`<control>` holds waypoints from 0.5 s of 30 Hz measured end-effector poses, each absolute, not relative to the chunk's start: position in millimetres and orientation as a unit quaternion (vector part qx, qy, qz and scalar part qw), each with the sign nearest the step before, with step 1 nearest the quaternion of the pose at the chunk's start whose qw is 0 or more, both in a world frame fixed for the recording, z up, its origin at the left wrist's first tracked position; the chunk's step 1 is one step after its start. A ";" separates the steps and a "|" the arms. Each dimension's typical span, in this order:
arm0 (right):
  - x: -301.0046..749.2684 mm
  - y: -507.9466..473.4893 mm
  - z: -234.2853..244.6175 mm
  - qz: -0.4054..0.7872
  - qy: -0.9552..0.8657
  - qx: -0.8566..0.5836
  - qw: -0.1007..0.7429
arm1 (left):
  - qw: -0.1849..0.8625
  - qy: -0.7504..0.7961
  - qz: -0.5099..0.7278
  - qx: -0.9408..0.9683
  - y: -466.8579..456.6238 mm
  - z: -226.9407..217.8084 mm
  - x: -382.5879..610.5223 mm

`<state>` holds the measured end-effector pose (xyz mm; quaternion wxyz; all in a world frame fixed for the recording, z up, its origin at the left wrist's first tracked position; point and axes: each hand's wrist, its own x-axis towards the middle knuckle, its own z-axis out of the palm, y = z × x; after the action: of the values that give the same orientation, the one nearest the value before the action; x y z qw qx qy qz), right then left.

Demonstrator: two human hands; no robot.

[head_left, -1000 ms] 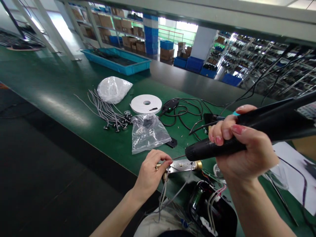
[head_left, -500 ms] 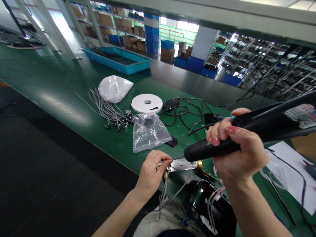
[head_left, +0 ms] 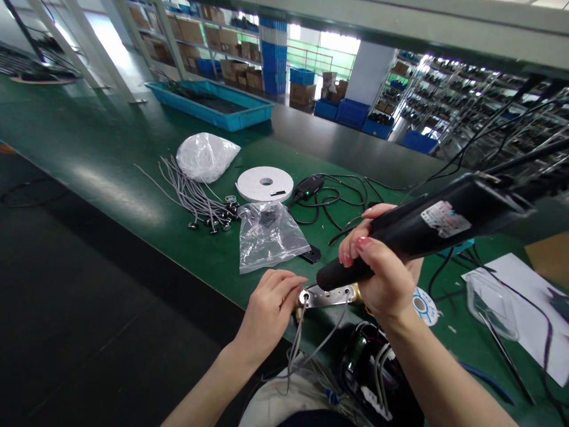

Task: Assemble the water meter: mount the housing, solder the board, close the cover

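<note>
Left hand [head_left: 267, 317]: forearm is reaching in from the near edge of the green counter [head_left: 111, 196], fingers are curling together and pinching the left end of a steel strip with brass end fittings [head_left: 324, 295].

Right hand [head_left: 382, 267]: wrist is raised and tilted, fingers are closing in a full wrap around the thick handle of a black soldering iron [head_left: 422, 240], whose nose is angling down to just above the strip. Its tip is hidden.

Steel strip: lying at the near edge of the counter, between the hands, with two grey wires [head_left: 297, 344] hanging from its holes over that edge toward an open black housing with white wiring [head_left: 368, 373].

Farther along the counter, a clear plastic bag [head_left: 269, 237] is lying just beyond the left hand, beside a white tape roll [head_left: 264, 187], a bundle of grey leads with black ends [head_left: 191, 198] and a white plastic bag [head_left: 207, 157]. A black adapter with coiled cable [head_left: 306, 188] is resting to the right of the roll. A sheet of white paper [head_left: 524, 296] is occupying the right corner, a clear plastic cover [head_left: 491, 305] sitting on it. A blue tray [head_left: 208, 104] is standing at the far edge.
</note>
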<state>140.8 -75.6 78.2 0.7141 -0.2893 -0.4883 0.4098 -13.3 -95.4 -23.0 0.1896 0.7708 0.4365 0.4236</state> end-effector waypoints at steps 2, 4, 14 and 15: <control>138.7 -74.7 79.3 0.410 -0.498 -0.296 0.704 | 0.158 0.424 0.441 0.776 -108.1 -14.3 -11.0; 135.0 -73.1 82.1 0.410 -0.513 -0.305 0.690 | 0.121 0.384 0.438 0.804 -123.1 -9.3 -4.1; 113.8 -67.1 100.3 0.435 -0.571 -0.351 0.601 | -0.028 0.495 0.158 0.854 -124.5 -43.0 81.0; 113.3 -66.7 100.5 0.434 -0.570 -0.356 0.599 | -0.030 0.510 0.151 0.846 -120.7 -44.8 86.6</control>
<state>113.3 -66.7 100.5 0.5993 -0.3564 -0.5702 0.4343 86.6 -120.7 -44.8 -0.0304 0.8463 0.5100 0.1508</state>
